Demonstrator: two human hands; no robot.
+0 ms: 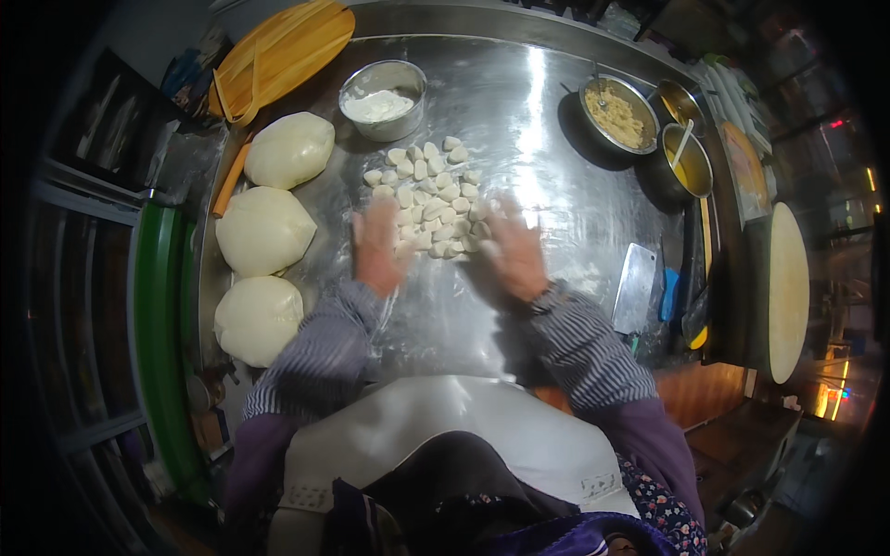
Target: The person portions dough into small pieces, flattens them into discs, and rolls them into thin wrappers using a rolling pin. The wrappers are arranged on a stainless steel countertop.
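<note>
Small floured dough pieces (433, 206) lie in a loose pile on the steel worktop (436, 320), in front of me. My left hand (378, 248) is at the pile's left edge, fingers stretched forward. At the right edge, my right hand (513, 250) has its fingers extended and apart. Both hands are somewhat smeared by motion, and neither appears to grip anything. Whether the fingertips touch the outer pieces is hard to see. Just beyond the pile stands a metal bowl (408, 119) of white flour.
Three large dough balls, one of them the middle ball (266, 231), line the left side. A wooden board (287, 51) leans at the far left. Far right stand a bowl of crumbly filling (614, 116) and a pot of yellow liquid (686, 167). A cleaver (634, 285) lies at right.
</note>
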